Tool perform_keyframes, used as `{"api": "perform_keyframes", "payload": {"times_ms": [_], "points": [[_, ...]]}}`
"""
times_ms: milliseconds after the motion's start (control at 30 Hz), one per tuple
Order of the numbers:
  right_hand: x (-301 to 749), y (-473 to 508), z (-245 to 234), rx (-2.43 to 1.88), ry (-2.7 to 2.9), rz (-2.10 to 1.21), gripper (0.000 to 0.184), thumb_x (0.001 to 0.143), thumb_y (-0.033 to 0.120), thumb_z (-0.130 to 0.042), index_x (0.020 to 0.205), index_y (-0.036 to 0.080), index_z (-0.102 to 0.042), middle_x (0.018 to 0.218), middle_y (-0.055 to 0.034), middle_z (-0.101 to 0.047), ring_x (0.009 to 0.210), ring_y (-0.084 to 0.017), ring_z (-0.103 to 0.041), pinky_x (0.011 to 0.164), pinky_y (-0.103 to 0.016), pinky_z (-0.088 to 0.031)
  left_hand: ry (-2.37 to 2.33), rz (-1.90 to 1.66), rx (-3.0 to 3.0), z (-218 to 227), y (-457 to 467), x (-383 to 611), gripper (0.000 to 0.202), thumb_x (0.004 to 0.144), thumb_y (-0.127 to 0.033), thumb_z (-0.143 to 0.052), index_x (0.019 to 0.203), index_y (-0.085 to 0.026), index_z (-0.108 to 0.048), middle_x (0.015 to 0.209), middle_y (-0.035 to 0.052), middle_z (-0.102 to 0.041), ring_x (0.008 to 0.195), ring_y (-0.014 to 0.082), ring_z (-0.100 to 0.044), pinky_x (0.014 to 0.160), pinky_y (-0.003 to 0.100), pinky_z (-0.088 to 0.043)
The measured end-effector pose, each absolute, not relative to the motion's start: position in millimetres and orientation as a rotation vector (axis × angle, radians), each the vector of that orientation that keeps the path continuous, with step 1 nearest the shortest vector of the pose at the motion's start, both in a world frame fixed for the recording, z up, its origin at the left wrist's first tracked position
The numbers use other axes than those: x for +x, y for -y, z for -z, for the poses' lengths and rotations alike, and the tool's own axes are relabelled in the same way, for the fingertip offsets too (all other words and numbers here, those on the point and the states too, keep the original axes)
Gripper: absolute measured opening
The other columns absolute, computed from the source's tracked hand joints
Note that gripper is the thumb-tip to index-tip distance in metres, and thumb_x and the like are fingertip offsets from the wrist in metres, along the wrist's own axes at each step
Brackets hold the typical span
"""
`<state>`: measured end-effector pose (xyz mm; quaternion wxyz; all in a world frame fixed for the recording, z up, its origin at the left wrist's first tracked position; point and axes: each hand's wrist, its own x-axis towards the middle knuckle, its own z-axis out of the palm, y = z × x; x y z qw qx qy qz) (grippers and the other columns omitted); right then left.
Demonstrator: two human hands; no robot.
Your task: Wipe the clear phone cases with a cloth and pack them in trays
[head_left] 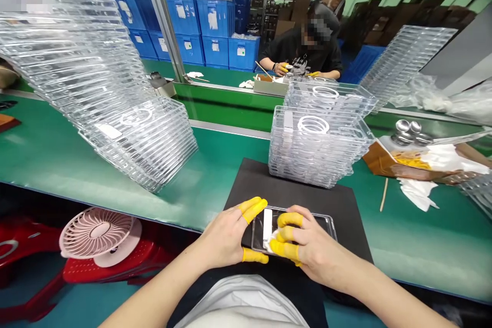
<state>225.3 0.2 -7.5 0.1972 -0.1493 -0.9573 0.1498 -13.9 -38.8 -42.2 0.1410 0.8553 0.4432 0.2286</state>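
Yellow finger cots (284,250) on our right hand (309,248) pinch a white cloth (274,242) against the crosswise clear plastic case (323,225), while our spread left hand (225,236) clasps its left end.

No writing can be read anywhere in this view. White paper labels are stuck on the blue plastic crates (215,51) far ahead of the left hand (226,236) and right hand (311,246), but their print is too small to make out. The white strip (267,225) on the clear plastic case (295,228) between the hands shows no legible marks, and neither do the strips on the stacked cases (319,148) ahead.
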Motion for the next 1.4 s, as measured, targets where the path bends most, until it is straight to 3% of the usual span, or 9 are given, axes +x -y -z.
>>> {"api": "perform_keyframes", "payload": {"times_ms": [200, 467, 667, 867, 1000, 1100, 1200, 1300, 1400], "points": [[261, 9, 11, -0.632, 2.505, -0.242, 0.025, 0.092, 0.010, -0.047, 0.098, 0.025, -0.066, 0.086, -0.0013, -0.067, 0.099, -0.019, -0.053, 0.103, -0.043, -0.029, -1.261, -0.673, 2.438, 41, 38, -14, 0.100, 0.074, -0.053, -0.077, 0.150, -0.024, -0.018, 0.141, 0.0151, -0.051, 0.130, 0.0305, -0.050, 0.103, 0.043, -0.048], [255, 9, 16, -0.593, 2.543, -0.302, 0.028, 0.088, 0.006, -0.045, 0.094, 0.024, -0.065, 0.086, -0.0019, -0.064, 0.096, -0.020, -0.052, 0.098, -0.046, -0.034, -1.278, -0.665, 2.473, 43, 39, -13, 0.098, 0.078, -0.049, -0.073, 0.151, -0.024, -0.012, 0.143, 0.0159, -0.049, 0.129, 0.0321, -0.051, 0.101, 0.045, -0.050], [246, 20, 25, -0.990, 2.329, 0.022, 0.022, 0.084, 0.006, -0.051, 0.088, 0.019, -0.067, 0.085, -0.0071, -0.062, 0.090, -0.024, -0.050, 0.091, -0.045, -0.038, -1.269, -0.699, 2.476, 43, 38, -13, 0.095, 0.078, -0.050, -0.073, 0.150, -0.024, -0.018, 0.142, 0.0144, -0.050, 0.128, 0.0307, -0.052, 0.101, 0.043, -0.050], [213, 35, 34, -1.077, 2.201, 0.014, 0.029, 0.080, 0.003, -0.046, 0.084, 0.019, -0.070, 0.078, -0.0073, -0.061, 0.082, -0.024, -0.049, 0.094, -0.050, -0.038, -1.299, -0.698, 2.556, 50, 41, -16, 0.088, 0.082, -0.052, -0.068, 0.149, -0.019, -0.022, 0.140, 0.0178, -0.052, 0.127, 0.0303, -0.054, 0.100, 0.042, -0.051], [267, 28, 37, -1.278, 1.700, -0.575, 0.010, 0.075, 0.015, -0.069, 0.079, 0.023, -0.074, 0.082, -0.0064, -0.067, 0.090, -0.026, -0.053, 0.093, -0.049, -0.038, -1.293, -0.678, 2.638, 47, 42, -13, 0.079, 0.084, -0.050, -0.066, 0.145, -0.015, -0.031, 0.144, 0.0199, -0.047, 0.132, 0.0316, -0.047, 0.102, 0.043, -0.049], [295, 20, 44, -1.165, 1.021, -1.032, 0.022, 0.059, 0.029, -0.088, 0.076, 0.024, -0.075, 0.086, -0.0046, -0.070, 0.089, -0.025, -0.060, 0.089, -0.043, -0.046, -1.212, -0.651, 2.755, 39, 36, -13, 0.071, 0.084, -0.053, -0.065, 0.138, -0.012, -0.043, 0.141, 0.0225, -0.050, 0.132, 0.0363, -0.046, 0.101, 0.048, -0.048], [305, 11, 52, -1.083, 0.728, -1.018, 0.032, 0.060, 0.050, -0.085, 0.081, 0.028, -0.075, 0.080, -0.0003, -0.071, 0.080, -0.020, -0.064, 0.087, -0.040, -0.050, -1.204, -0.689, 2.611, 28, 21, -14, 0.048, 0.090, -0.053, -0.056, 0.121, -0.016, -0.060, 0.109, 0.0144, -0.072, 0.105, 0.0308, -0.069, 0.086, 0.041, -0.058], [306, 5, 56, -1.028, 0.585, -1.028, 0.037, 0.056, 0.053, -0.086, 0.081, 0.028, -0.074, 0.080, 0.0012, -0.072, 0.081, -0.017, -0.066, 0.088, -0.035, -0.052, -1.298, -0.729, 2.393, 17, 6, -12, 0.036, 0.101, -0.039, -0.037, 0.094, -0.020, -0.067, 0.065, 0.0001, -0.071, 0.059, 0.0152, -0.071, 0.058, 0.022, -0.058], [304, 5, 53, -0.988, 0.537, -1.059, 0.038, 0.054, 0.049, -0.089, 0.080, 0.025, -0.074, 0.081, -0.0004, -0.073, 0.080, -0.017, -0.067, 0.087, -0.032, -0.053, -1.393, -0.789, 2.363, 17, 3, -9, 0.037, 0.103, -0.032, -0.029, 0.101, -0.019, -0.064, 0.070, 0.0003, -0.072, 0.060, 0.0137, -0.071, 0.056, 0.021, -0.057]]}}
